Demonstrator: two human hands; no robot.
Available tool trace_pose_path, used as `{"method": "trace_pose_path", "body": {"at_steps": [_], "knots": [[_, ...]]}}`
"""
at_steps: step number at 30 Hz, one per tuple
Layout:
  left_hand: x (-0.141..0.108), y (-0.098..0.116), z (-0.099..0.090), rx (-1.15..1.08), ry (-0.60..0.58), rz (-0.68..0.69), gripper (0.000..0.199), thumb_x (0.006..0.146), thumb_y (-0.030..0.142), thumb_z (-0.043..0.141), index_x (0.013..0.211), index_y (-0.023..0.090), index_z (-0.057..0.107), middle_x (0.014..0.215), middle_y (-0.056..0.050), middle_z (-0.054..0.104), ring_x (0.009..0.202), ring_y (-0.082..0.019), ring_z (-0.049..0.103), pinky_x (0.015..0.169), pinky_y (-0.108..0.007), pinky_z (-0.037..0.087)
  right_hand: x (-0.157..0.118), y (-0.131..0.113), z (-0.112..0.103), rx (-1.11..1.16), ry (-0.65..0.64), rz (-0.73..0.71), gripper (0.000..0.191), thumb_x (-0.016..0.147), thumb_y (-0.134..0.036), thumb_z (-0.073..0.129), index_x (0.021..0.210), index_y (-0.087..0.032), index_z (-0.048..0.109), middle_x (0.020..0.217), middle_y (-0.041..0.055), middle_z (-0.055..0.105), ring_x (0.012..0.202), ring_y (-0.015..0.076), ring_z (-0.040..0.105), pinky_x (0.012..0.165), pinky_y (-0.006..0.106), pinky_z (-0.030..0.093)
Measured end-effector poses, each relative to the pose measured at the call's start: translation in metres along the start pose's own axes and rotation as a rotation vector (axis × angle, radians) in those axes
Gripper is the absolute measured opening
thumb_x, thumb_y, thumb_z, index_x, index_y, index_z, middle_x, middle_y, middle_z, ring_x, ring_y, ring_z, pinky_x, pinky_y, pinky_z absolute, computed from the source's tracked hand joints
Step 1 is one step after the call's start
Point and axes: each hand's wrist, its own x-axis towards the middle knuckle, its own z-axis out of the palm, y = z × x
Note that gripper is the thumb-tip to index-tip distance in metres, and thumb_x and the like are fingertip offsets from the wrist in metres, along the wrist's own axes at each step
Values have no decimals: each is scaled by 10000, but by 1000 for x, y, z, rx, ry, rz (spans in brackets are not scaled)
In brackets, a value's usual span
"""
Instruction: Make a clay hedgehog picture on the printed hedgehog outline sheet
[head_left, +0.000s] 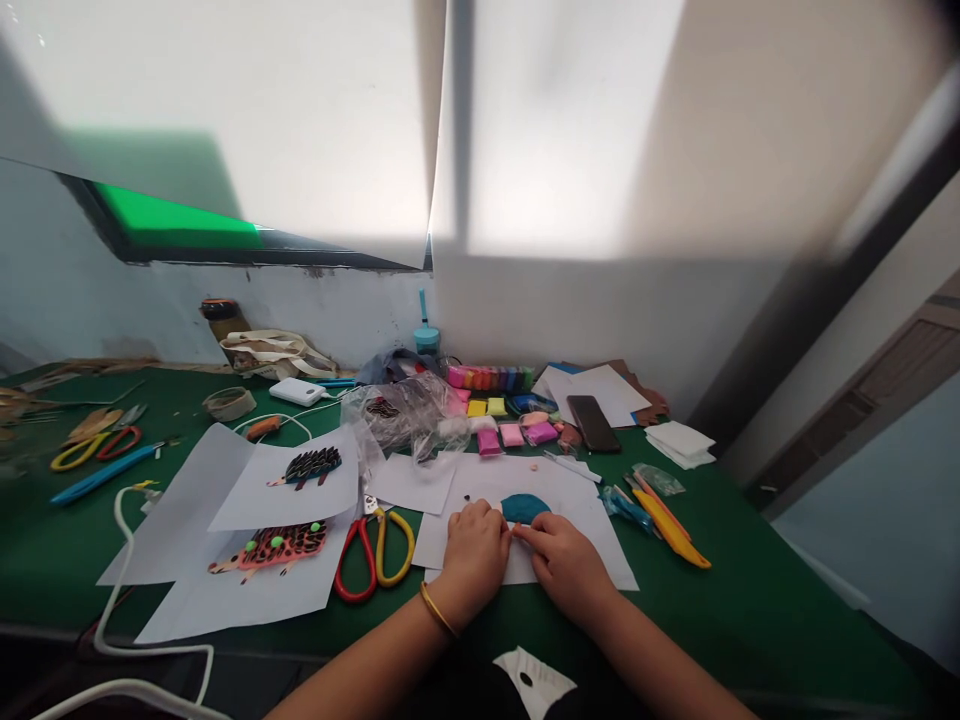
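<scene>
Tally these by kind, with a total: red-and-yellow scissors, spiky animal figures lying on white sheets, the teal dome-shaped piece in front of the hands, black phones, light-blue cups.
Red-and-yellow scissors: 2
Spiky animal figures: 2
Teal dome-shaped piece: 1
Black phone: 1
Light-blue cup: 1
Total: 7

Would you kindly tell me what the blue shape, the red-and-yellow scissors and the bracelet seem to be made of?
Blue shape: probably modelling clay, matte, with a soft, rounded edge.
Scissors: seemingly plastic-gripped, smooth and evenly coloured, with silvery, metallic-looking shine further up.
Bracelet: smooth golden yellow, perhaps metal or plastic.
</scene>
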Motion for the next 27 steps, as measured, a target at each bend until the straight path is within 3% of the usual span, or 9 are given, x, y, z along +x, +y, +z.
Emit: {"method": "trace_pose_path", "body": {"at_steps": [11, 20, 27], "knots": [[-2, -4, -5, -77, -43, 17, 141, 930, 246, 521, 917, 206, 656, 993, -47, 600, 977, -224, 552, 854, -366, 379, 2, -4, 1, -101, -23, -15, 363, 880, -133, 484, 1146, -259, 696, 948, 62, 621, 892, 206, 567, 803, 322, 474], [-5, -7, -9, -154, -9, 21, 136, 902, 190, 552, 923, 211, 685, 968, -47, 610, 925, -206, 560, 834, -328, 410, 0, 0, 2, -50, -18, 4, 456, 829, -82, 485, 1216, -245, 664, 1010, 68, 633, 938, 213, 577, 843, 331, 485], [-10, -6, -9, -24, 20, 125, 194, 931, 201, 517, 899, 239, 705, 913, -48, 601, 862, -214, 532, 773, -338, 409, 0, -1, 0, -34, -29, 29, 463, 826, -80, 459, 1219, -221, 659, 1021, 74, 641, 956, 218, 584, 858, 335, 495]]}}
